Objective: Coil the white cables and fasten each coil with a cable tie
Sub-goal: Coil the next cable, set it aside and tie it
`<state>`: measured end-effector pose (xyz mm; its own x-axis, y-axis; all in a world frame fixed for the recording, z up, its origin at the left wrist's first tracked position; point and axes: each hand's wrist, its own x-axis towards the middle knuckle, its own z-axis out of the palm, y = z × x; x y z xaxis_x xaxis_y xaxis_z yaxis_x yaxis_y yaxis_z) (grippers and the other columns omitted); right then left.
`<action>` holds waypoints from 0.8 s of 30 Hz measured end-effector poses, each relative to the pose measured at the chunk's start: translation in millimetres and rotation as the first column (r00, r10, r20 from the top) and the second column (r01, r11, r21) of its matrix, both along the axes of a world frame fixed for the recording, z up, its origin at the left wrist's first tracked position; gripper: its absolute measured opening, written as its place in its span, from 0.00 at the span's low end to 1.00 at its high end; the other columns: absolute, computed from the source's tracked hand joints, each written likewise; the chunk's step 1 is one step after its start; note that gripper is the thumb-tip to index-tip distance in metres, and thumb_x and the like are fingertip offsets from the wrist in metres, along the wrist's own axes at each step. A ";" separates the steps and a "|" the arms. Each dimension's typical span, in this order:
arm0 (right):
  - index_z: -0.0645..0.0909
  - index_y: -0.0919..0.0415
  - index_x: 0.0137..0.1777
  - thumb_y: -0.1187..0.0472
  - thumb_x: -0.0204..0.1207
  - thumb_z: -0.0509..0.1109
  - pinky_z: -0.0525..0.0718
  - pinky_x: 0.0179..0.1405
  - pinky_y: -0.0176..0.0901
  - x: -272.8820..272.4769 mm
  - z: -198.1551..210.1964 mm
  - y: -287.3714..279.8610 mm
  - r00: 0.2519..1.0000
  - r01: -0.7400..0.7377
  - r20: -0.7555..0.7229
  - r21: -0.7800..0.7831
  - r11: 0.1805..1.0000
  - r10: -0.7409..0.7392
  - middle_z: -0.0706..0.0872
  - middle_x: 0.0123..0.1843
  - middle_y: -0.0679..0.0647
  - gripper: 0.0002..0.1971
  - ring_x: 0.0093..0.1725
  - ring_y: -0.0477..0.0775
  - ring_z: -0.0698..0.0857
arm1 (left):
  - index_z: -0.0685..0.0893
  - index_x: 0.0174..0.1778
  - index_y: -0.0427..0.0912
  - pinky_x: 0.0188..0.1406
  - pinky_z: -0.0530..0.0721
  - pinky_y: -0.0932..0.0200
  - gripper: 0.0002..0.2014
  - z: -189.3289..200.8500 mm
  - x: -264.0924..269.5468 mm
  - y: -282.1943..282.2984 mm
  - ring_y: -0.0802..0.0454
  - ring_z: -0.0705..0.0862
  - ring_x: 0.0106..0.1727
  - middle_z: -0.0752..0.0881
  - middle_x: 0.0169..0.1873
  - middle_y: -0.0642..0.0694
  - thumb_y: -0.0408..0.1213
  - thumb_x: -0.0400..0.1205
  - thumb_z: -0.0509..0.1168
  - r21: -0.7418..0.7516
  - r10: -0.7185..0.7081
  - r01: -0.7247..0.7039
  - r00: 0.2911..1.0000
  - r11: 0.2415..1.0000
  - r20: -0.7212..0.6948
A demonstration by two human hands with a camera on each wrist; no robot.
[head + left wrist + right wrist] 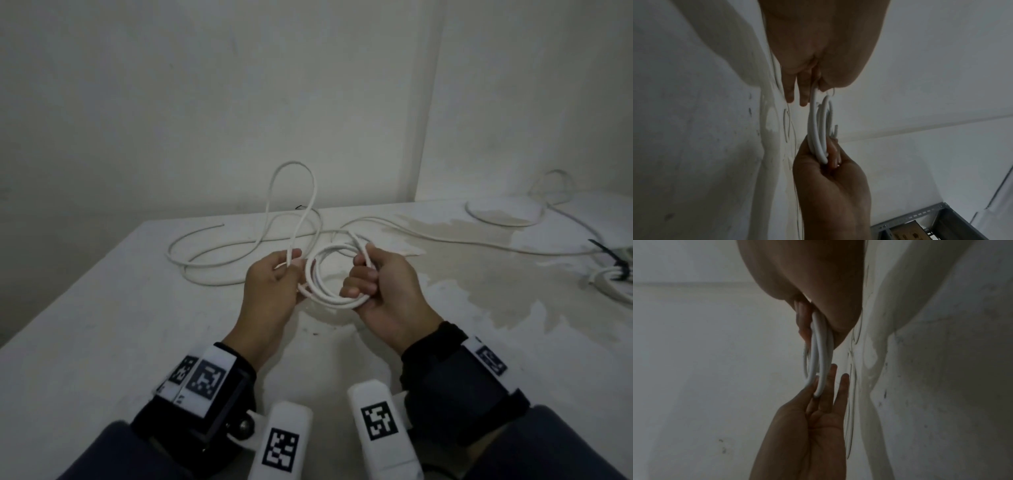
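Two or three turns of white cable already form the coil [329, 274], which we hold above the table [102, 308], near its centre. Our right hand [383, 287] closes its fingers around the coil at 3 o'clock. Our left hand [270, 284] pinches the cable at 9 o'clock, between thumb and index finger, while its other fingers stay straight.

We judge that the coiling step is in hand and far from finished: most of the loose cable [239, 240] lies in wide curves toward 11 o'clock. The next move calls for pulling in slack and laying one more turn of the same size into the right hand, without losing the turns.

We count a second cable [507, 219] at 2 o'clock, and one tied coil [609, 277] with a black cable tie [621, 269] at 3 o'clock.
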<state>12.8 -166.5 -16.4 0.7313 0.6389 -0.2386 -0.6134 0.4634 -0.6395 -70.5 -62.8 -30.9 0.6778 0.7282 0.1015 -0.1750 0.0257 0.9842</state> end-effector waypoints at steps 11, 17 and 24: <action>0.75 0.67 0.40 0.56 0.87 0.56 0.64 0.12 0.32 -5.9 2.9 2.8 0.996 -0.026 0.085 -0.060 0.998 0.031 0.63 0.16 0.48 0.17 0.13 0.43 0.61 | 0.83 0.64 0.43 0.31 0.86 0.64 0.13 9.0 0.9 -3.6 0.56 0.81 0.31 0.89 0.36 0.42 0.37 0.86 0.58 -0.410 -0.210 0.316 0.936 0.855 0.283; 0.76 0.67 0.41 0.56 0.87 0.58 0.65 0.13 0.32 -10.0 0.9 5.4 0.997 -0.032 0.067 -0.052 0.998 0.036 0.63 0.17 0.48 0.17 0.13 0.43 0.61 | 0.82 0.62 0.43 0.23 0.78 0.66 0.13 8.6 3.2 -1.4 0.58 0.73 0.21 0.76 0.25 0.48 0.39 0.87 0.57 -0.461 -0.251 0.399 0.902 0.792 0.350; 0.73 0.65 0.46 0.55 0.87 0.57 0.74 0.16 0.34 -15.8 4.6 3.7 0.984 -0.146 0.101 0.003 0.989 0.145 0.67 0.20 0.49 0.14 0.14 0.43 0.69 | 0.84 0.56 0.40 0.22 0.77 0.65 0.11 8.3 0.8 0.3 0.58 0.73 0.21 0.76 0.23 0.47 0.32 0.87 0.56 -0.268 -0.089 0.141 0.976 0.953 0.197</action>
